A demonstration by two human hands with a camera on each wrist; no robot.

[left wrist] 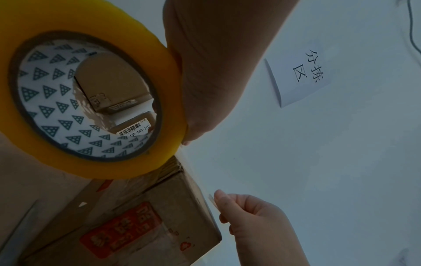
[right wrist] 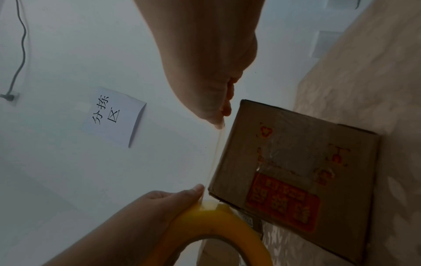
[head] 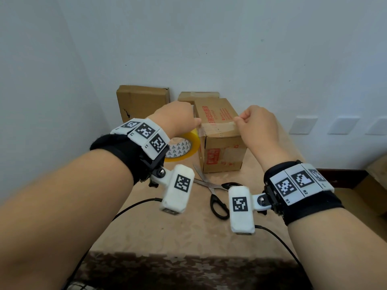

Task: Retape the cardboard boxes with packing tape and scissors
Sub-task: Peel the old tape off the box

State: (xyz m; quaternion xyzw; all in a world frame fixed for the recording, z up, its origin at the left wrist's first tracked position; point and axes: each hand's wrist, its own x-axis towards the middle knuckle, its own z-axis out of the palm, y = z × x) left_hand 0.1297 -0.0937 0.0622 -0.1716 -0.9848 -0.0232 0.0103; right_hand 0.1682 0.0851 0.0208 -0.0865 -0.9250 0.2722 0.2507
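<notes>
Yellow tape roll [head: 184,146] sat gripped in the left hand [head: 174,118] beside the cardboard box [head: 219,130] on the table [head: 188,227]; the right hand [head: 258,124] pinched the strip's free end [left wrist: 212,198] above the box top.

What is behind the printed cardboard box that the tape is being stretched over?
Behind the printed box a second cardboard box shows its taped top by the wall. Its lower part is covered. A flat carton leans further left.

Left hand [left wrist: 212,72] grips yellow tape roll [left wrist: 75,86]; right hand [left wrist: 257,226] pinches the tape end over printed cardboard box [left wrist: 145,221].
</notes>
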